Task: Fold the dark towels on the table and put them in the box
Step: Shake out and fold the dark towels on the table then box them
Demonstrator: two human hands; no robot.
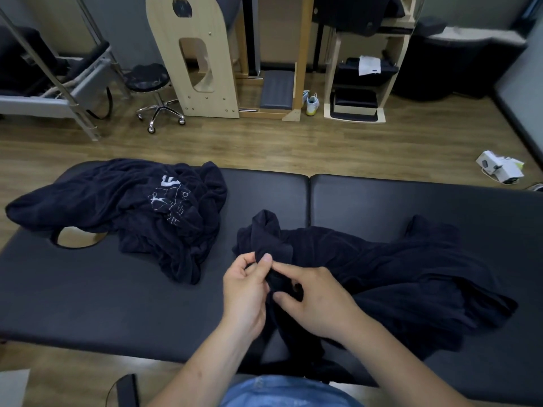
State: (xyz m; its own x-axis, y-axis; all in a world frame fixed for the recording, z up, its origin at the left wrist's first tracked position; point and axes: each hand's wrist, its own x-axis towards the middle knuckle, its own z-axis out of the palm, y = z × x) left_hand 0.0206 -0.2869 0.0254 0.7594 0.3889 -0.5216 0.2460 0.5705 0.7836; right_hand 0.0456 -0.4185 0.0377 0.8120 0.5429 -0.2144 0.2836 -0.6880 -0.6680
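Observation:
A dark navy towel (pixel 396 268) lies crumpled across the right half of the black padded table (pixel 88 304), with part of it hanging over the near edge. My left hand (pixel 245 292) pinches a bunched edge of this towel between thumb and fingers. My right hand (pixel 314 301) grips the same edge just beside it, fingers curled into the cloth. A second dark towel with white print (pixel 141 207) sits in a loose heap on the table's left half, apart from both hands. No box is identifiable in view.
The table has a face hole (pixel 76 237) at the left. Beyond it on the wood floor stand a wheeled stool (pixel 152 89), wooden exercise frames (pixel 199 60), white shoes (pixel 311 102) and a small white carton (pixel 499 167). A dark phone-like object (pixel 127 390) lies near left.

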